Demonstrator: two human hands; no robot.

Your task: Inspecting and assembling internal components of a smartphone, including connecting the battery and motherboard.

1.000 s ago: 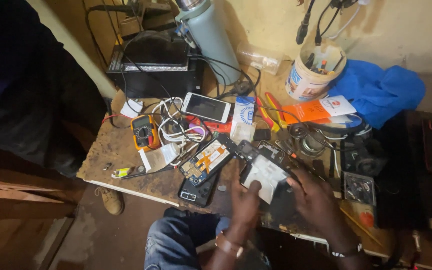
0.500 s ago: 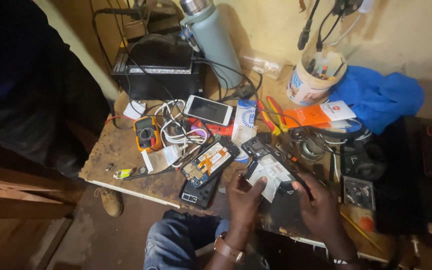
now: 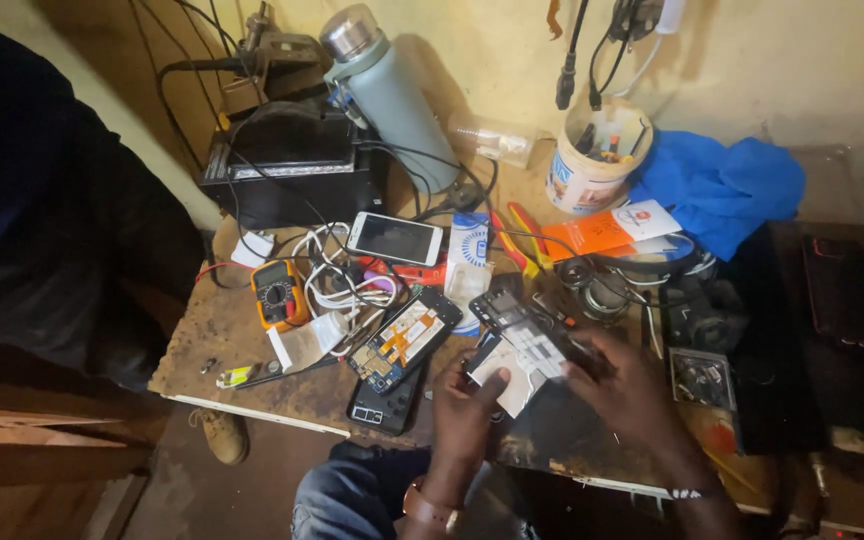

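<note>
My left hand (image 3: 464,405) grips the near left corner of an opened phone (image 3: 522,345) that lies flat on the workbench, its white and dark insides facing up. My right hand (image 3: 624,385) rests on the phone's right side, fingers curled over its edge. Just left of my left hand lies a phone screen assembly with orange flex cables (image 3: 404,338), on top of a dark phone body (image 3: 384,405).
A white phone (image 3: 394,238) lies face up further back. An orange multimeter (image 3: 278,293), white cables (image 3: 337,280), a grey flask (image 3: 382,90), a white tub of tools (image 3: 594,158), a blue cloth (image 3: 722,185) and a black box (image 3: 287,170) crowd the bench. A person's shoe (image 3: 220,435) shows below the edge.
The view has tilted down a little. Both hands have stayed on the opened phone, with my right hand shifted slightly over its right edge.
</note>
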